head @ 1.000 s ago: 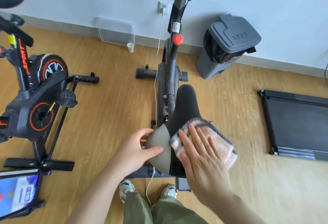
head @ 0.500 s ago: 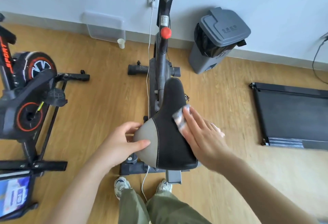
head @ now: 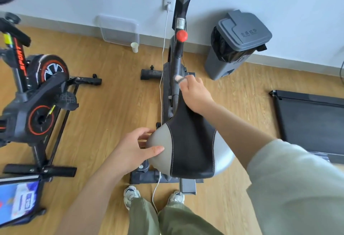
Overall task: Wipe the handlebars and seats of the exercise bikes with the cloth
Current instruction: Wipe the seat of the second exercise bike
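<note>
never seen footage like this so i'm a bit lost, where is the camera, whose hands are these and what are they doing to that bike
There is no machine here. A person wears a wide-angle camera on the head, and it looks down at their own hands, legs and shoes. This is the only view.

In front stands an exercise bike on a wooden floor. The left hand grips the left edge of its seat, thumb on top, apparently to steady it. The right hand reaches to the narrow front end of the seat, its fingers curled round a cloth, of which only a bit shows. That fits wiping the seat.

Around it are a second bike on the left, a tablet screen at the lower left, a grey bin by the wall and a black treadmill on the right.
</note>
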